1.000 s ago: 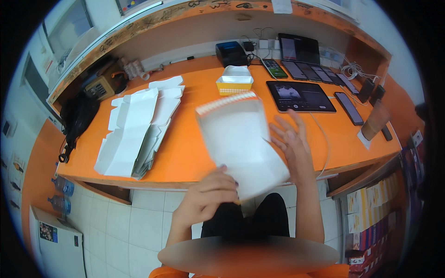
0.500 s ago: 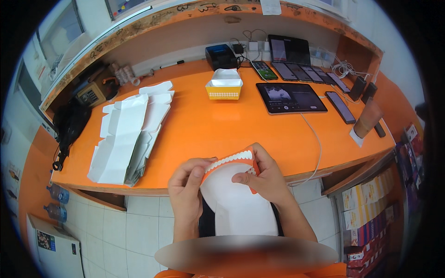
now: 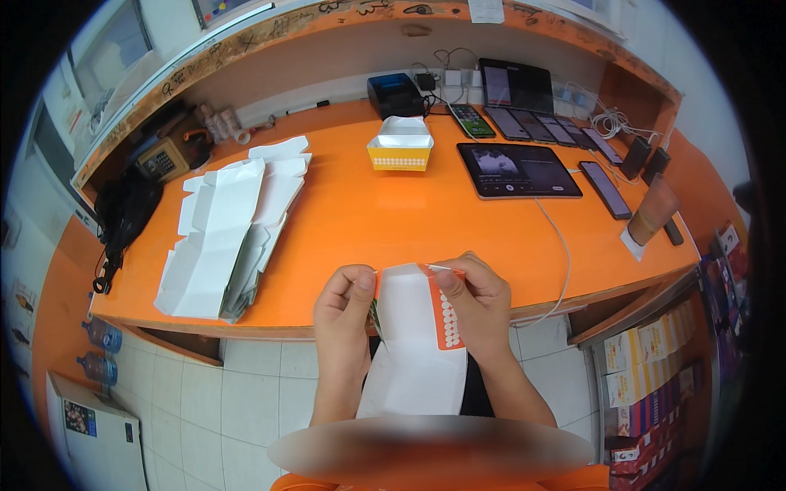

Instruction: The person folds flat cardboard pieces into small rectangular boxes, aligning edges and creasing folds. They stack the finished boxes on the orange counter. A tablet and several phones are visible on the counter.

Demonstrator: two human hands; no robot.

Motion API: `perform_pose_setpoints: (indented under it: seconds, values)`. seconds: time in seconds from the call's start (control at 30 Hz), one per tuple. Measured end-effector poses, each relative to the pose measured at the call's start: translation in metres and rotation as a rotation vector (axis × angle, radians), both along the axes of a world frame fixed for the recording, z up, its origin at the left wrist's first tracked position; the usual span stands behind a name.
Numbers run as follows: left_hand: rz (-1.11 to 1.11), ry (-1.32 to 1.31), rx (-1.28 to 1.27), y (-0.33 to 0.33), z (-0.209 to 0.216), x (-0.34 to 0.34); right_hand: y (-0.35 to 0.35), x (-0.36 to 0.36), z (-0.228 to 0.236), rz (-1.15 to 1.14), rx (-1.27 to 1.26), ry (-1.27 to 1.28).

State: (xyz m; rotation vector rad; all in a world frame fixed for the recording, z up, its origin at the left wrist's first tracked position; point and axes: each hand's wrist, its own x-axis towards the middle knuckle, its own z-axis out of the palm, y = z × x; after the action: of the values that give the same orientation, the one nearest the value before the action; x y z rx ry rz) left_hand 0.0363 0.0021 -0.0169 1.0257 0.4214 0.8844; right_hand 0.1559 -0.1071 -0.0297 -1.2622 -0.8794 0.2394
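Between my two hands, just in front of the counter's near edge, is a partly folded cardboard food box [image 3: 409,319], white inside, with an orange outer side printed with white dots. My left hand [image 3: 345,307] pinches its left top corner between thumb and fingers. At the right top corner my right hand [image 3: 476,307] grips the folded-up orange side, thumb pressed against it. A stack of flat white box blanks [image 3: 214,237] lies to the left on the counter. Farther back, in the middle, stands a folded yellow and white box [image 3: 399,155] with its lid up.
The orange counter [image 3: 377,237] carries a tablet [image 3: 520,172] with a trailing white cable, several phones [image 3: 604,188], a plastic cup [image 3: 652,209] and a black printer [image 3: 395,96]. A black bag [image 3: 127,217] lies at the left edge. Shelves of packages [image 3: 651,368] stand at right.
The box's curved front edge has been straightened, and its sides now stand folded up. Both hands have shifted slightly right, now facing each other at the two top corners.
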Motion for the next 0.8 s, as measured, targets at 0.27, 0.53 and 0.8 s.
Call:
perform_pose_setpoints:
  seconds: [0.27, 0.53, 0.8]
  values:
    - [0.413, -0.095, 0.462, -0.019, 0.003, 0.007, -0.009, -0.015, 0.027, 0.072, -0.023, 0.22]
    - [0.365, -0.03, 0.596, -0.02, 0.013, 0.002, -0.026, -0.022, 0.047, 0.367, -0.099, 0.53]
    - [0.202, 0.136, 0.487, 0.042, 0.079, 0.055, 0.003, 0.027, 0.061, 0.142, -0.362, 0.099]
